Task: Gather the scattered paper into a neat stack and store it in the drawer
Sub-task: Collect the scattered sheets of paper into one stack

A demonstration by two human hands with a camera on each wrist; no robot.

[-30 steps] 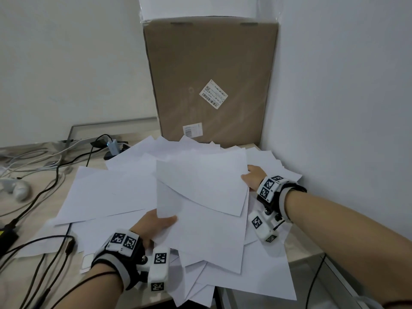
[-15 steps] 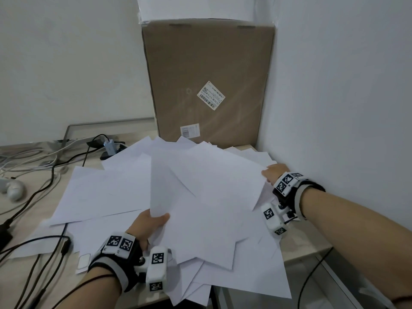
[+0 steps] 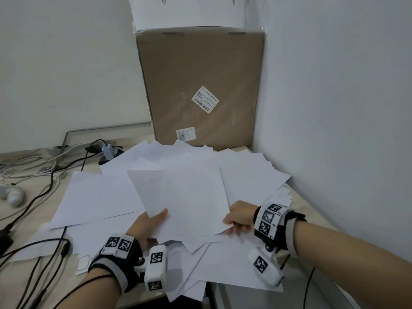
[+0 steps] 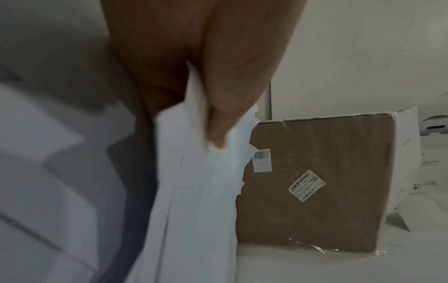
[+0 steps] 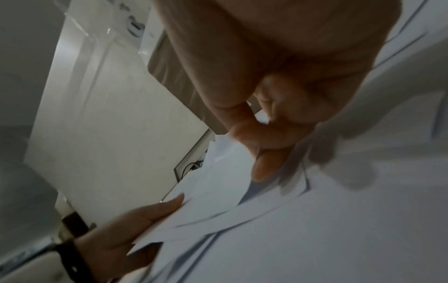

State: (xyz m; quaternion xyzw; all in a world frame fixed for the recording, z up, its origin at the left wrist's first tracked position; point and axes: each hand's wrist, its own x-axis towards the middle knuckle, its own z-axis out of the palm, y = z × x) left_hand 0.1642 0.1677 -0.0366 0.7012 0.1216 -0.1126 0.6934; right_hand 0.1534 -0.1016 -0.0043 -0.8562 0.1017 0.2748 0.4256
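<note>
Many white paper sheets (image 3: 100, 197) lie fanned over the desk (image 3: 33, 279). A bundle of sheets (image 3: 189, 197) is lifted off the pile, held between both hands at its near edge. My left hand (image 3: 151, 224) pinches its near left corner, thumb on top. The left wrist view shows that thumb (image 4: 225, 95) pressing the sheets (image 4: 198, 191). My right hand (image 3: 238, 217) grips the bundle's near right corner with curled fingers (image 5: 266, 137). The right wrist view also shows the left hand (image 5: 135, 226) on the paper. No drawer shows plainly.
A tall cardboard box (image 3: 200, 85) stands at the back against the right wall (image 3: 334, 108). Cables (image 3: 44, 175), a small adapter (image 3: 107, 150) and a white device (image 3: 13, 195) lie on the left. Some sheets (image 3: 185, 284) overhang the desk's front edge.
My right hand came back from the far right of the pile to the near edge of the held bundle. The bundle turned squarer between both hands. The left hand kept its hold.
</note>
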